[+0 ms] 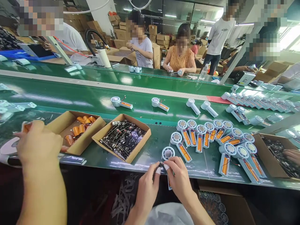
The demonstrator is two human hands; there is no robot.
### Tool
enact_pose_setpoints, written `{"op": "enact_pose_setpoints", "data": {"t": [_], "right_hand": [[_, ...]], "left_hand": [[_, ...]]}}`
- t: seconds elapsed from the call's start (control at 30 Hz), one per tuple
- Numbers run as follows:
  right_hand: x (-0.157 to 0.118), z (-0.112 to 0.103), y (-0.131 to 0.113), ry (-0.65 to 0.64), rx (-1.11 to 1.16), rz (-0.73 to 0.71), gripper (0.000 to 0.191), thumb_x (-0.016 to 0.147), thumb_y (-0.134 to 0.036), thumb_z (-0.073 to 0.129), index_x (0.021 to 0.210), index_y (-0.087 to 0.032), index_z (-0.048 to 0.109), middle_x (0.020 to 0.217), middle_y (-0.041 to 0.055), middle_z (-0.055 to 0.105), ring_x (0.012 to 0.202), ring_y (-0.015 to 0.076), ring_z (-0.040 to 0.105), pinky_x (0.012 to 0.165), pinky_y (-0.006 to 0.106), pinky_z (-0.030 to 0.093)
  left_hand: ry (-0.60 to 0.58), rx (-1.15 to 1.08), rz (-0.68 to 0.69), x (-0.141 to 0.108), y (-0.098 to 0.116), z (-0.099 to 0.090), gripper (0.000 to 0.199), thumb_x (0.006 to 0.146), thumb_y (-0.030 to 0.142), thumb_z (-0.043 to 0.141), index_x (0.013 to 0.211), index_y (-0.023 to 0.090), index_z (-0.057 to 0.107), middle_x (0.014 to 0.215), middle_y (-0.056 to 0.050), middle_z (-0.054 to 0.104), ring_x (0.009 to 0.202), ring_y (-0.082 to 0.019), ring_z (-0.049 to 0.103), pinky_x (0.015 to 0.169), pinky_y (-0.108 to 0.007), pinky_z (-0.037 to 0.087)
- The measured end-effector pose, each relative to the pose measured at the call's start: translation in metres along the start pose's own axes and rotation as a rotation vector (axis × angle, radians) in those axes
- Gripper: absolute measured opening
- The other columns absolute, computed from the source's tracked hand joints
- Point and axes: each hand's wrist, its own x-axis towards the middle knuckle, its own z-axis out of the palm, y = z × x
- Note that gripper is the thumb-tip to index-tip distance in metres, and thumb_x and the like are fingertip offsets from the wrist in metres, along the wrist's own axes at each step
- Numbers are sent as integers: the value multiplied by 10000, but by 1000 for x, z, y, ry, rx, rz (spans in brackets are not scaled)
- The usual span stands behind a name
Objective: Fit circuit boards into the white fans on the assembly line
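Note:
At the table's near edge, my left hand (150, 184) and my right hand (179, 175) meet fingertip to fingertip around a small dark circuit board (160, 164), pinched between them. White covers wrap some of the fingertips. Just beyond them lies a round-headed light blue fan casing (168, 153), its handle partly hidden behind my right hand. Several similar casings with orange batteries (184, 152) lie to the right. An open cardboard box of dark circuit boards (124, 137) sits to the left of my hands.
A box of orange parts (76, 129) stands at the left, beside another person's hand and forearm (39, 156). At the right, a co-worker's hand (292, 156) reaches into a box of boards (272, 165). Fan casings lie on the green belt (140, 93) beyond.

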Motion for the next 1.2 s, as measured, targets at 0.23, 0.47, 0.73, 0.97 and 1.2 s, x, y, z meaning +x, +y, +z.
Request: {"op": "enact_pose_setpoints", "data": {"t": [0.23,0.47,0.73,0.97,1.2], "right_hand": [[4,-2,0,-56,4,16,265,944,-48,476,1004,-212,676,946,64,659,846,218,587,745,323,495],[4,-2,5,-54,94,78,219,949,-77,514,980,-207,688,938,63,690,855,215,612,757,311,502],[14,-18,14,-234,228,62,266,938,-85,526,1052,-213,729,974,67,681,921,210,621,801,306,507],[13,-15,8,-196,235,158,252,950,-167,511,1003,-195,756,908,74,661,842,210,601,743,306,482],[16,-34,13,-296,588,497,350,919,-492,608,965,-168,732,809,34,684,711,170,591,655,266,447]], "left_hand": [[130,146,278,-4,-1,5,334,968,117,431,1192,154,676,1105,-124,782,980,-233,768,858,-298,620],[36,-46,157,4,4,-3,327,935,108,490,1141,188,730,1063,-86,794,960,-211,768,867,-254,606],[-167,-269,72,19,2,-18,289,932,153,532,1082,229,766,1053,-77,794,910,-197,759,819,-263,605],[-168,-295,25,18,3,-14,284,935,209,523,1081,224,767,1063,-85,789,953,-214,748,862,-294,592],[-202,-440,-236,2,25,-12,442,1005,423,373,1068,202,751,1100,-110,766,1047,-253,702,959,-368,547]]}}
